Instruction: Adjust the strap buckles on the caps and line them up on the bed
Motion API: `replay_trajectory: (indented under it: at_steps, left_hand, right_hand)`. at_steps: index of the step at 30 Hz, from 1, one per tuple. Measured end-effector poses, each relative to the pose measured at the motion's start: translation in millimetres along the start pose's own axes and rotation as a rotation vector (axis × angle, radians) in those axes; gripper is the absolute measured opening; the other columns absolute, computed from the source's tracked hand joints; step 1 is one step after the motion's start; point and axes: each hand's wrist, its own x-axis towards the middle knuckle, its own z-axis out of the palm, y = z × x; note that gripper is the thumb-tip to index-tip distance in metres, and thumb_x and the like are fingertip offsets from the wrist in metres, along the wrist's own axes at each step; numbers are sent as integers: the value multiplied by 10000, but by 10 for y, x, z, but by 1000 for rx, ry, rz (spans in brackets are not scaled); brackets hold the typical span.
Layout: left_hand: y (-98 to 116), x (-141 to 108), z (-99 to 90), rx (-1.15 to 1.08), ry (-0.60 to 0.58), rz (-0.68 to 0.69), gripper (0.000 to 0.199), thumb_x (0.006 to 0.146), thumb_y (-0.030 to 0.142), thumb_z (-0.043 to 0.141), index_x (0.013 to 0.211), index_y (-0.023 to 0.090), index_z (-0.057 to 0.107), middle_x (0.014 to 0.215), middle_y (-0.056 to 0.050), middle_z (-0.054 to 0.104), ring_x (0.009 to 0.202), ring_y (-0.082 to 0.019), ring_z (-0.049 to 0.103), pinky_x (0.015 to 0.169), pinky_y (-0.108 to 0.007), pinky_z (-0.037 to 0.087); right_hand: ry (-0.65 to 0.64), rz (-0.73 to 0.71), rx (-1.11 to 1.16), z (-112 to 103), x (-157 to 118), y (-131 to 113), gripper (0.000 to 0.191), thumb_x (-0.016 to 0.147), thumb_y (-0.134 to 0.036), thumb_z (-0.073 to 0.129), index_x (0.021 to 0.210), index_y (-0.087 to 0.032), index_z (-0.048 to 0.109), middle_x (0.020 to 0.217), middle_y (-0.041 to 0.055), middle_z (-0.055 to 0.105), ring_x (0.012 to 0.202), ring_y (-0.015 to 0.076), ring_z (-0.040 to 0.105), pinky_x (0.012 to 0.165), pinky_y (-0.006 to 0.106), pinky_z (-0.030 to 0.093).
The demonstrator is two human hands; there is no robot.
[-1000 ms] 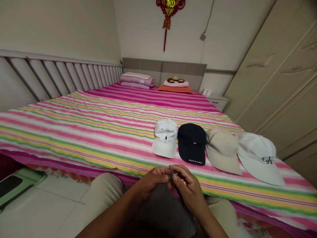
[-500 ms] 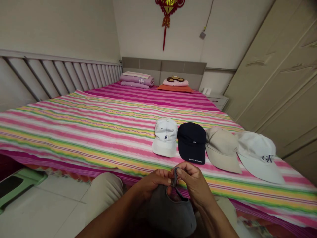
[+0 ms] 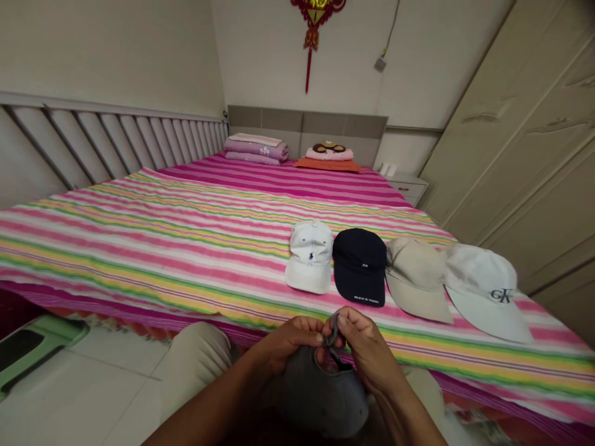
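Note:
A dark grey cap (image 3: 320, 393) is held over my lap, its back opening and strap turned up. My left hand (image 3: 297, 337) is closed on the cap beside the strap's buckle end. Between the thumb and fingers of my right hand (image 3: 360, 334), the cap's strap (image 3: 333, 329) is pinched and bent in a loop. Just beyond my hands a row of caps lies on the bed: a white cap (image 3: 310, 257), a dark navy cap (image 3: 360, 266), a beige cap (image 3: 418, 279) and a pale cap with letters (image 3: 486, 291). The grey cap's brim is hidden.
The bed has a striped sheet (image 3: 186, 235). Folded purple bedding (image 3: 255, 150) and an orange and pink stack (image 3: 329, 158) lie by the headboard (image 3: 325, 124). A green stool (image 3: 41, 347) stands at the left, a wardrobe (image 3: 520, 167) on the right.
My right hand has shifted slightly right and down, and the strap is now bent into a wider loop. My left hand stays nearly still; the caps on the bed have not moved.

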Motion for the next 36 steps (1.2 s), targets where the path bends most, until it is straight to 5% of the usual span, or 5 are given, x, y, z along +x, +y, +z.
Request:
replay_trajectory:
  at_steps: [6, 12, 19, 24, 36]
  left_hand:
    - [-13, -16, 6, 73, -10, -4, 221, 626, 234, 664, 801, 106, 621, 603, -40, 622, 437, -74, 506, 433, -163, 333]
    - [-33, -25, 9, 78, -45, 15, 276, 625, 249, 683, 838, 80, 638, 754, -85, 642, 546, -83, 552, 520, -174, 391]
    - [-50, -27, -7, 53, -33, -13, 251, 631, 268, 680, 765, 57, 651, 603, -59, 630, 486, -85, 538, 478, -173, 371]
    - [-71, -13, -36, 57, -13, -8, 258, 615, 255, 689, 780, 61, 652, 585, -50, 632, 474, -83, 532, 476, -175, 361]
    - [-86, -17, -48, 46, -16, -45, 183, 635, 218, 664, 756, 84, 637, 568, -51, 637, 442, -84, 530, 437, -173, 338]
  right_hand:
    - [71, -17, 69, 22, -10, -16, 276, 753, -430, 568, 677, -171, 509, 560, -13, 547, 423, 66, 371, 427, 195, 282]
    - [51, 41, 139, -17, -3, 52, 272, 680, -403, 651, 624, -156, 554, 480, -25, 502, 384, 65, 376, 386, 197, 300]
    - [88, 106, 146, -75, 13, 79, 232, 597, -306, 729, 660, -138, 581, 432, -66, 438, 352, 18, 280, 357, 154, 210]
    - [25, 145, 110, -67, -4, 58, 247, 604, -301, 709, 695, -176, 517, 518, -50, 490, 412, 82, 440, 406, 194, 310]
    - [-140, 83, -73, -87, 35, -79, 297, 616, -313, 688, 748, -179, 458, 535, -83, 367, 477, 58, 249, 453, 196, 186]
